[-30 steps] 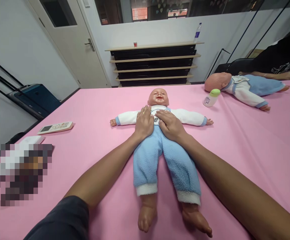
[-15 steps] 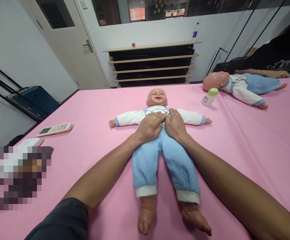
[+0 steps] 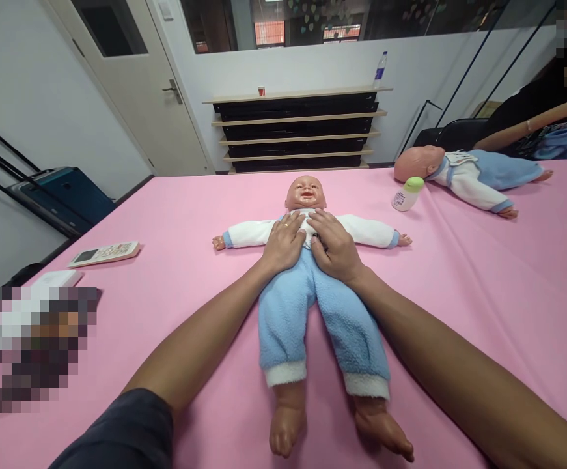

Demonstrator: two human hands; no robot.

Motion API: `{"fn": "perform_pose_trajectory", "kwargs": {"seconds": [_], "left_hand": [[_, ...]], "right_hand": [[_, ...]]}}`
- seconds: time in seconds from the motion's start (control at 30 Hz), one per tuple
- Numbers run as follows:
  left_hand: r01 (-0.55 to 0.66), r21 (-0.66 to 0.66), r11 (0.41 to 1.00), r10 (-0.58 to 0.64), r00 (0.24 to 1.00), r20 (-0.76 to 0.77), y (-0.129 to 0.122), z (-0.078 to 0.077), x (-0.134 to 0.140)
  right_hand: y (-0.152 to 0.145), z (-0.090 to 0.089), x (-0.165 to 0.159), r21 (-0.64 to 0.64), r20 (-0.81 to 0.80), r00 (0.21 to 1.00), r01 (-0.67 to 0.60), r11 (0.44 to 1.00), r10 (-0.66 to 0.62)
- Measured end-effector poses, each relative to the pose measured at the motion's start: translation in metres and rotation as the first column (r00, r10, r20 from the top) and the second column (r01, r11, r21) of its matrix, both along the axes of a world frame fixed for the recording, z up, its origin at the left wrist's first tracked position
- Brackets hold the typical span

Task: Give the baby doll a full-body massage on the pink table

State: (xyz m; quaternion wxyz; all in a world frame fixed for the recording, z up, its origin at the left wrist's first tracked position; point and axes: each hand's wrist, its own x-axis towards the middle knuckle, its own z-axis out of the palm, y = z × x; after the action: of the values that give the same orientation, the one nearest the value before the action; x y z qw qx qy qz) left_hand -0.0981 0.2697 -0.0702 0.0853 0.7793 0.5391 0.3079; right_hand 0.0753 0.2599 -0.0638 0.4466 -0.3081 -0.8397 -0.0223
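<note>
A baby doll [image 3: 288, 312] in a white top and light blue fleece trousers lies on its back, head at the far end and arms stretched out sideways. My left hand [image 3: 283, 246] rests flat on one side of its chest, a ring on one finger. On the other side of the chest lies my right hand [image 3: 334, 247], palm down with fingers extended. Both hands are open and close together, their fingertips towards the doll's neck. They cover much of the top's front.
A pink-covered table [image 3: 176, 215] bears a lotion bottle with a green cap [image 3: 408, 194], a second doll [image 3: 478, 176], a remote control [image 3: 105, 254] and a pixelated object [image 3: 43, 345]. Beyond the far right edge sits a person [image 3: 522, 117]. A stack of boards [image 3: 297, 124] stands behind.
My hands have turned from fingers meeting mid-chest to fingers pointing up towards the neck, slightly apart. The person at the right has shifted position, with the forearm now bent.
</note>
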Motion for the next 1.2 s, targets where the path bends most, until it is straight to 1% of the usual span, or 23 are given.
{"fn": "perform_pose_trajectory", "kwargs": {"seconds": [0.07, 0.13, 0.2, 0.27, 0.37, 0.47, 0.57, 0.67, 0.73, 0.77, 0.83, 0.9, 0.97, 1.13, 1.2], "left_hand": [[-0.071, -0.029, 0.997, 0.073, 0.995, 0.066, 0.002, -0.003, -0.001], [-0.152, -0.057, 0.987, 0.158, 0.977, 0.141, 0.004, -0.006, -0.003], [-0.211, -0.052, 0.976, 0.217, 0.953, 0.212, 0.005, -0.009, -0.003], [-0.229, 0.005, 0.973, 0.219, 0.939, 0.266, 0.005, -0.011, -0.003], [-0.185, 0.154, 0.971, 0.137, 0.951, 0.276, 0.001, -0.011, 0.000], [-0.083, 0.291, 0.953, 0.020, 0.976, 0.215, -0.004, -0.008, 0.003], [0.047, 0.370, 0.928, -0.105, 0.985, 0.138, -0.010, -0.003, 0.005], [0.201, 0.402, 0.893, -0.245, 0.968, 0.061, -0.015, 0.003, 0.006], [0.296, 0.394, 0.870, -0.328, 0.945, 0.015, -0.017, 0.005, 0.005], [0.325, 0.374, 0.869, -0.351, 0.936, 0.000, -0.017, 0.006, 0.005], [0.344, 0.306, 0.888, -0.356, 0.934, -0.018, -0.018, 0.008, 0.004], [0.333, 0.227, 0.915, -0.335, 0.942, -0.033, -0.017, 0.009, 0.003], [0.313, 0.177, 0.933, -0.310, 0.950, -0.048, -0.015, 0.009, 0.003], [0.222, 0.131, 0.966, -0.209, 0.972, -0.104, -0.008, 0.005, 0.004], [0.177, 0.108, 0.978, -0.167, 0.981, -0.102, -0.005, 0.001, 0.005]], "right_hand": [[-0.001, 0.003, 0.000, -0.012, 0.048, 0.996, -0.073, 0.997, 0.073], [-0.001, 0.004, -0.001, -0.049, 0.097, 0.989, -0.110, 0.993, 0.115], [0.001, 0.005, -0.002, -0.098, 0.143, 0.982, -0.107, 0.989, 0.120], [0.004, 0.004, -0.003, -0.140, 0.172, 0.980, -0.072, 0.988, 0.096], [0.009, 0.002, -0.003, -0.188, 0.193, 0.981, 0.008, 0.982, 0.028], [0.013, -0.001, -0.003, -0.235, 0.194, 0.980, 0.094, 0.967, -0.048], [0.016, -0.004, -0.002, -0.273, 0.181, 0.977, 0.159, 0.949, -0.111], [0.019, -0.007, 0.000, -0.297, 0.161, 0.970, 0.226, 0.928, -0.185], [0.021, -0.009, 0.001, -0.319, 0.136, 0.963, 0.266, 0.910, -0.233], [0.022, -0.011, 0.001, -0.329, 0.123, 0.960, 0.279, 0.902, -0.252], [0.025, -0.014, 0.002, -0.338, 0.102, 0.956, 0.292, 0.895, -0.273], [0.027, -0.017, 0.003, -0.334, 0.083, 0.958, 0.287, 0.898, -0.275], [0.029, -0.021, 0.003, -0.333, 0.067, 0.959, 0.280, 0.900, -0.274], [0.032, -0.027, 0.003, -0.361, 0.074, 0.941, 0.334, 0.871, -0.330], [0.033, -0.029, 0.003, -0.351, 0.068, 0.941, 0.334, 0.875, -0.332]]}}
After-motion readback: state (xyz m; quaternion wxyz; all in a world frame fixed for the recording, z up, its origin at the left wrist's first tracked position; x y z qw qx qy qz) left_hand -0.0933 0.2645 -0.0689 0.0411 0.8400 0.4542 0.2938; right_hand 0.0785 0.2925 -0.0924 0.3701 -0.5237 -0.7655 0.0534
